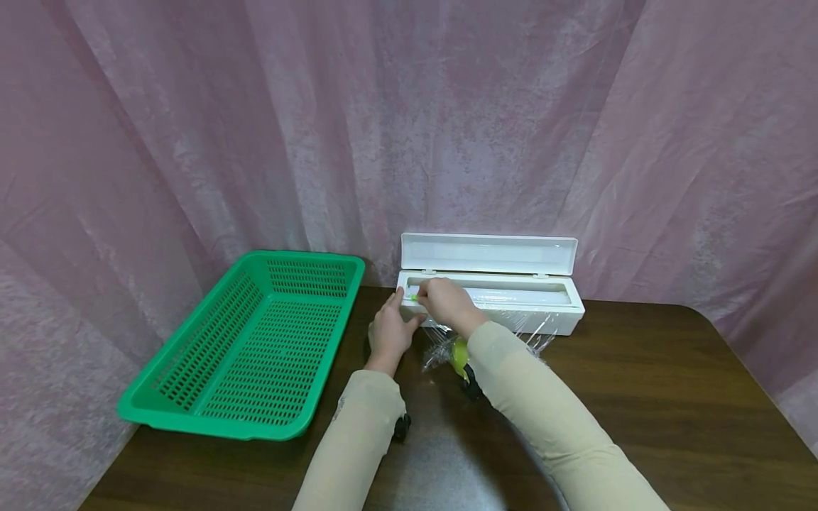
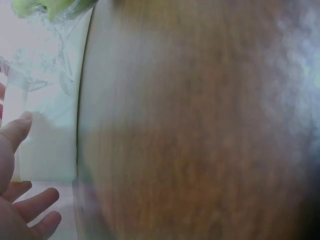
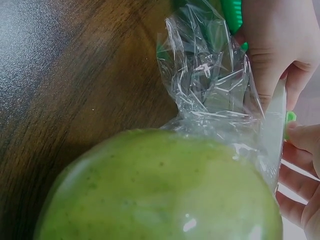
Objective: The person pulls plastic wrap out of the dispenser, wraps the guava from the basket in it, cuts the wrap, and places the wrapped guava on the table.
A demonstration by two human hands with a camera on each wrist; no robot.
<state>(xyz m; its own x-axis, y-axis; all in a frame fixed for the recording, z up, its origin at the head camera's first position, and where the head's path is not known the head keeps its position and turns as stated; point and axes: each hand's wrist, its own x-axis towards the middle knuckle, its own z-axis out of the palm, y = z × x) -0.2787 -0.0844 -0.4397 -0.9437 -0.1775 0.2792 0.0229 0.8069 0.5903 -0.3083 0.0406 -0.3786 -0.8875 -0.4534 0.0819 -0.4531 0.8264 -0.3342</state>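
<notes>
White box point(image 1: 569, 319), wooden table point(image 1: 671, 376), pink curtain point(image 1: 415, 128)

Soft, fairly even light fills the head view, where the curtain point(image 1: 441, 142) pales toward its middle and darkens in its folds. Hazy glare lies toward the worktop's point(image 1: 639, 369) near edge, beside a dark shadow under the right sleeve point(image 1: 549, 411). In the left wrist view, the white box point(image 2: 50, 150) is washed out, the wood grain blurs, and strong glare whitens the right side. The right wrist view is crisper: small highlights dot the green fruit point(image 3: 160, 195), and bright streaks line the plastic film point(image 3: 210, 75).
</notes>
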